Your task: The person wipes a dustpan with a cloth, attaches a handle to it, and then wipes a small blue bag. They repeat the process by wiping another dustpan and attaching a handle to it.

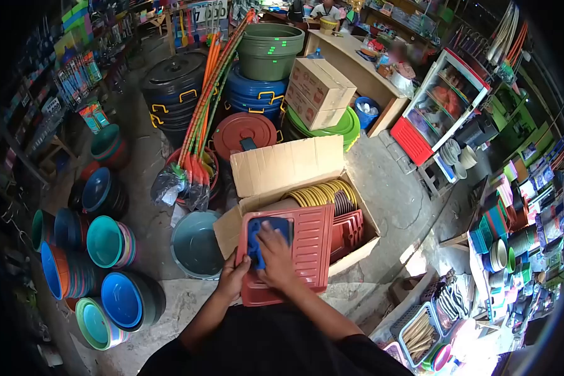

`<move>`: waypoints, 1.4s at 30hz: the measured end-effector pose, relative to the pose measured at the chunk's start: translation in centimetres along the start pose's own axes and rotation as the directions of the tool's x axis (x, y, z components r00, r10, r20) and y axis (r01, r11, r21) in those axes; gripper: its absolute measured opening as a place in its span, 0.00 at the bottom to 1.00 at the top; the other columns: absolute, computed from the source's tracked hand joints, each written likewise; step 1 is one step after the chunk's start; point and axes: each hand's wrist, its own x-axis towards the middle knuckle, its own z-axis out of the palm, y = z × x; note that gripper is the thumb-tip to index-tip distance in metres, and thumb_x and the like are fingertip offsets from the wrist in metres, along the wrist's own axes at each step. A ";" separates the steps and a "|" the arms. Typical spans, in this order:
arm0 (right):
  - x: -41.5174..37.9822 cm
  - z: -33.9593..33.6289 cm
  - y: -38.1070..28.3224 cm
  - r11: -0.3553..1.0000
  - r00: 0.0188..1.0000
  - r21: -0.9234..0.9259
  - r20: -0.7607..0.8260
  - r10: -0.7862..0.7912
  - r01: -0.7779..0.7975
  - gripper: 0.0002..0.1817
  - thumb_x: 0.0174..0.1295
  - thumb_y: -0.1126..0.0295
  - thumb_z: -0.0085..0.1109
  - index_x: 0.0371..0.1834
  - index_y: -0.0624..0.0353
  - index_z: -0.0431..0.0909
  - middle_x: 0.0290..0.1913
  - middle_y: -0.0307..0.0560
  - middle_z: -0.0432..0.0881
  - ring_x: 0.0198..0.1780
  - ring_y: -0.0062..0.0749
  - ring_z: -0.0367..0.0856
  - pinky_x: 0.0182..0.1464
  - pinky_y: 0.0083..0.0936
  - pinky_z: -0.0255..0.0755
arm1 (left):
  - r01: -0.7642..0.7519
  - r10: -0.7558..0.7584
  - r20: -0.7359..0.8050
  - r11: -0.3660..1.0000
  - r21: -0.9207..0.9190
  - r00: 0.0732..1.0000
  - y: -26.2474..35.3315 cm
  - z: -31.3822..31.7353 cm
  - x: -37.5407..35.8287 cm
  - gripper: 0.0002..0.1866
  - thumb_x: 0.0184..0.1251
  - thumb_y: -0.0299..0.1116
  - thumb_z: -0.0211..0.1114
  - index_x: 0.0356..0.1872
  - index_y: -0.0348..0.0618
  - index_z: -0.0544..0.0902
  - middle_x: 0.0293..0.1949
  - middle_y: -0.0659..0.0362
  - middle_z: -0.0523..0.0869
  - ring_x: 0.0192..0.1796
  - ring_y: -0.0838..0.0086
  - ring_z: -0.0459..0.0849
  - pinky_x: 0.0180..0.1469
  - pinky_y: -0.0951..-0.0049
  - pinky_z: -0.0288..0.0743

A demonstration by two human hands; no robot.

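A red ribbed plastic board [310, 241], looking like a washboard, lies tilted in front of my body, over the near side of an open cardboard box. My left hand [234, 276] grips its left edge, thumb on top and fingers underneath. A blue cloth [254, 241] is bunched on the dark rectangular panel [284, 227] in the board's upper left. My right hand [274, 257] presses the cloth down there, fingers stretched over it. Inside the box [288, 160], yellow and brown round-rimmed pieces [319, 195] stand in a row beside more red plastic pieces [348, 235].
A grey basin [197, 244] stands left of the box, with stacked colourful tubs [109, 241] farther left. Behind are lidded bins [244, 133], long-handled tools [216, 94] and closed cartons [319, 91]. Shelved goods [514, 238] line the right; a person [326, 14] is at the back.
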 end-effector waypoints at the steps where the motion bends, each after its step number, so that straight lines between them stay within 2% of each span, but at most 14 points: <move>1: 0.3 0.0 -0.9 0.997 0.992 0.082 0.124 -0.012 0.002 0.39 0.48 0.65 0.68 0.67 0.62 0.67 0.71 0.58 0.64 0.78 0.52 0.49 0.76 0.53 0.42 | -0.017 0.016 -0.047 1.000 -0.022 0.999 0.9 0.1 0.1 0.20 0.74 0.35 0.59 0.64 0.44 0.71 0.48 0.67 0.77 0.50 0.83 0.74 0.57 0.77 0.67; 2: 0.4 0.1 -1.5 0.986 0.968 0.165 0.246 -0.037 -0.004 0.36 0.51 0.65 0.66 0.65 0.64 0.68 0.70 0.59 0.65 0.78 0.49 0.51 0.76 0.51 0.44 | -0.035 0.031 -0.097 0.998 -0.043 0.995 1.6 0.0 0.2 0.18 0.75 0.34 0.57 0.62 0.41 0.72 0.40 0.70 0.76 0.42 0.86 0.72 0.51 0.82 0.68; 7: -3.1 -0.7 -2.0 0.952 0.884 0.304 0.438 -0.161 0.023 0.34 0.48 0.71 0.58 0.63 0.70 0.68 0.68 0.62 0.68 0.78 0.47 0.52 0.77 0.50 0.43 | -0.118 0.090 -0.160 0.977 -0.176 0.983 2.2 -0.9 0.7 0.22 0.76 0.34 0.56 0.67 0.40 0.70 0.44 0.69 0.78 0.44 0.86 0.74 0.53 0.81 0.68; 9: -3.9 -1.4 -2.1 0.951 0.673 0.300 0.688 -0.271 0.077 0.34 0.49 0.70 0.62 0.63 0.67 0.69 0.68 0.57 0.68 0.78 0.42 0.52 0.78 0.47 0.44 | -0.180 0.170 -0.135 0.982 -0.065 0.976 2.5 -1.5 0.9 0.24 0.76 0.36 0.57 0.69 0.40 0.69 0.48 0.68 0.79 0.45 0.86 0.74 0.53 0.80 0.68; 11: -3.7 -2.7 -1.3 0.949 0.634 0.305 0.720 -0.282 0.076 0.34 0.49 0.70 0.61 0.64 0.63 0.70 0.69 0.52 0.69 0.78 0.39 0.52 0.77 0.47 0.45 | -0.183 0.169 -0.162 0.980 -0.076 0.972 1.7 -1.6 0.6 0.24 0.76 0.36 0.57 0.68 0.40 0.69 0.49 0.66 0.79 0.47 0.86 0.74 0.54 0.79 0.68; 17: -3.5 -5.5 5.6 0.965 0.738 -0.040 0.652 -0.172 0.260 0.41 0.44 0.66 0.59 0.70 0.56 0.66 0.75 0.48 0.62 0.78 0.43 0.52 0.75 0.53 0.45 | -0.193 0.150 -0.178 0.948 -0.252 0.972 4.2 -2.7 0.1 0.16 0.77 0.38 0.56 0.58 0.42 0.75 0.52 0.62 0.80 0.55 0.78 0.77 0.59 0.71 0.72; 19: -2.5 -5.6 6.7 0.974 0.965 -0.222 0.246 0.096 -0.040 0.43 0.44 0.67 0.59 0.72 0.54 0.64 0.76 0.53 0.59 0.77 0.52 0.52 0.75 0.56 0.44 | -0.174 0.129 -0.188 0.954 -0.244 0.974 4.8 -2.5 -0.3 0.17 0.76 0.39 0.55 0.59 0.43 0.73 0.52 0.60 0.80 0.56 0.75 0.78 0.58 0.68 0.74; 22: -0.2 -3.8 3.8 0.969 0.983 -0.243 0.162 0.088 -0.047 0.42 0.47 0.68 0.57 0.73 0.54 0.62 0.75 0.57 0.58 0.77 0.58 0.52 0.75 0.56 0.43 | -0.160 0.101 -0.251 0.960 -0.230 0.963 3.6 -1.5 -0.7 0.16 0.76 0.37 0.56 0.59 0.43 0.74 0.53 0.61 0.80 0.56 0.76 0.78 0.61 0.72 0.71; 25: -0.4 -0.7 -1.6 0.985 0.870 0.097 0.462 -0.170 0.141 0.40 0.49 0.75 0.56 0.73 0.56 0.61 0.76 0.57 0.57 0.78 0.56 0.49 0.76 0.54 0.42 | -0.104 0.067 -0.196 0.977 -0.186 0.978 1.0 -3.0 0.3 0.16 0.76 0.36 0.56 0.59 0.43 0.74 0.52 0.62 0.80 0.56 0.77 0.77 0.60 0.72 0.70; 26: -1.5 0.0 -3.6 0.978 0.836 0.200 0.526 -0.155 0.056 0.39 0.50 0.74 0.56 0.72 0.56 0.62 0.75 0.53 0.60 0.78 0.52 0.50 0.76 0.53 0.43 | -0.215 0.171 -0.274 0.967 -0.140 0.946 0.8 -2.7 0.8 0.15 0.76 0.37 0.56 0.58 0.43 0.74 0.50 0.62 0.81 0.53 0.77 0.78 0.57 0.72 0.71; 30: -2.6 -2.1 -2.7 0.963 0.670 0.266 0.706 -0.230 0.050 0.37 0.50 0.71 0.62 0.69 0.55 0.66 0.73 0.45 0.65 0.77 0.42 0.54 0.76 0.51 0.47 | -0.241 0.203 -0.255 0.962 -0.131 0.946 2.3 -5.3 0.4 0.17 0.78 0.36 0.52 0.62 0.41 0.71 0.53 0.58 0.80 0.55 0.71 0.80 0.59 0.66 0.74; 34: -2.9 -5.1 0.7 0.990 0.673 0.131 0.727 -0.136 0.058 0.34 0.50 0.68 0.62 0.66 0.55 0.69 0.70 0.46 0.69 0.75 0.43 0.59 0.74 0.50 0.51 | -0.232 0.171 -0.276 0.950 -0.210 0.946 4.2 -4.0 0.0 0.19 0.78 0.38 0.50 0.64 0.42 0.69 0.57 0.56 0.79 0.57 0.68 0.80 0.60 0.65 0.74; 36: -3.0 -5.9 2.6 0.986 0.763 -0.165 0.638 0.100 0.009 0.33 0.48 0.66 0.63 0.63 0.57 0.71 0.66 0.48 0.73 0.71 0.46 0.65 0.72 0.48 0.55 | -0.272 0.190 -0.296 0.925 -0.267 0.936 4.9 -4.0 -0.1 0.20 0.78 0.41 0.52 0.64 0.43 0.70 0.58 0.56 0.78 0.59 0.69 0.78 0.61 0.65 0.74; 42: -3.0 -3.8 -1.5 0.974 0.861 -0.038 0.476 -0.179 0.223 0.37 0.44 0.65 0.65 0.63 0.61 0.70 0.62 0.51 0.74 0.66 0.51 0.69 0.67 0.47 0.61 | -0.334 0.199 -0.413 0.897 -0.288 0.889 3.3 -4.1 0.2 0.26 0.76 0.45 0.53 0.68 0.43 0.64 0.63 0.54 0.73 0.63 0.63 0.75 0.63 0.59 0.72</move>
